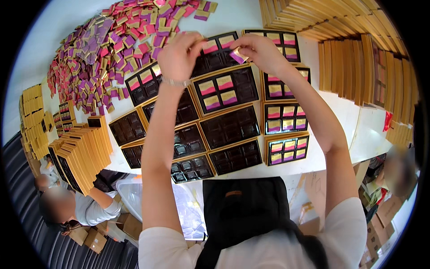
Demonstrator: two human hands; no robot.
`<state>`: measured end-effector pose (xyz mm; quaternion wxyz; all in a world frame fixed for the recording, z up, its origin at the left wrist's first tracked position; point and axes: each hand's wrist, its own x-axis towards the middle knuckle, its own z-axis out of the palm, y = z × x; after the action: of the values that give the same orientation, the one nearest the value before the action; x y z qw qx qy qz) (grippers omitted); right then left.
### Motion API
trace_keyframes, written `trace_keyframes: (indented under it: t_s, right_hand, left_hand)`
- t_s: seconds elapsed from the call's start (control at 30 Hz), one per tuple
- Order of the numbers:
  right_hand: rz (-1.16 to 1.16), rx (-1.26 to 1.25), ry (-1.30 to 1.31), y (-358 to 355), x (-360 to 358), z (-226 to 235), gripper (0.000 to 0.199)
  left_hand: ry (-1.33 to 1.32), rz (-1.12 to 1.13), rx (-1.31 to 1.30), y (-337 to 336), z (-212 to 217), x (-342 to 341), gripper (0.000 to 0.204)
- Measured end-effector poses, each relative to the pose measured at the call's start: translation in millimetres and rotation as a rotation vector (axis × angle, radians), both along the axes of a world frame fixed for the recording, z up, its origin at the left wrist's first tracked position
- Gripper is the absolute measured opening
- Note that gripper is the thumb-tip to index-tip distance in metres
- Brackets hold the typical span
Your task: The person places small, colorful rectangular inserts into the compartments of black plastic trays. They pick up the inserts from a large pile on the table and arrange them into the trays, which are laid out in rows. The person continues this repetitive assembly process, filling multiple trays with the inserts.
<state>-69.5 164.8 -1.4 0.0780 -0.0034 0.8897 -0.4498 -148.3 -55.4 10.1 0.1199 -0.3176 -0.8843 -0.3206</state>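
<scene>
Packet (238,56) in the person's right hand (265,53): it is pinched between thumb and fingers, at the tips, and hangs from them toward the left. It appears over the right edge of the farthest middle tray (214,61), tilted rather than lying flat. The packet is small and squarish, purple and gold, with a shiny wrapper and a pale patch where the light catches it.

The left hand (180,54) is bent over the left side of that same tray, its thumb and fingers drawn together near a pink and gold packet in the upper row; whether they grip anything cannot be told. A band (175,82) circles that wrist.

The tray is black with a gold border; pink and gold packets line its upper row, and dark compartments show below. Just nearer the person, another tray (246,84) carries two pink and gold packets above two purple and gold ones, its right-hand column bare. Filled trays stand in a column to the right, while the nearer middle trays show only dark compartments. Beyond the left hand, a heap (134,33) of loose pink, purple and gold packets spreads over the white bench (242,20).
</scene>
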Motion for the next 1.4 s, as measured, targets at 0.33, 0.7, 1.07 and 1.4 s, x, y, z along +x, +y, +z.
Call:
trace_keyframes:
  t_s: [0.33,0.7,1.07,1.4]
  right_hand:
    - [0.207,0.127,0.04,-16.8,77.7,-10.7,0.02]
    - [-0.311,0.141,0.365,-31.9,131.7,-1.8,0.043]
    - [0.027,0.578,0.582,-42.9,95.4,-37.1,0.035]
    - [0.137,0.676,0.208,-55.3,130.5,-25.5,0.086]
  left_hand:
    - [-0.118,0.011,0.22,-6.3,-37.9,128.0,0.029]
    - [-0.583,-0.084,0.408,28.2,-43.2,116.9,0.015]
    - [-0.207,0.042,0.088,6.9,-42.7,125.0,0.022]
    - [-0.165,-0.151,-0.516,-13.7,-45.8,140.9,0.089]
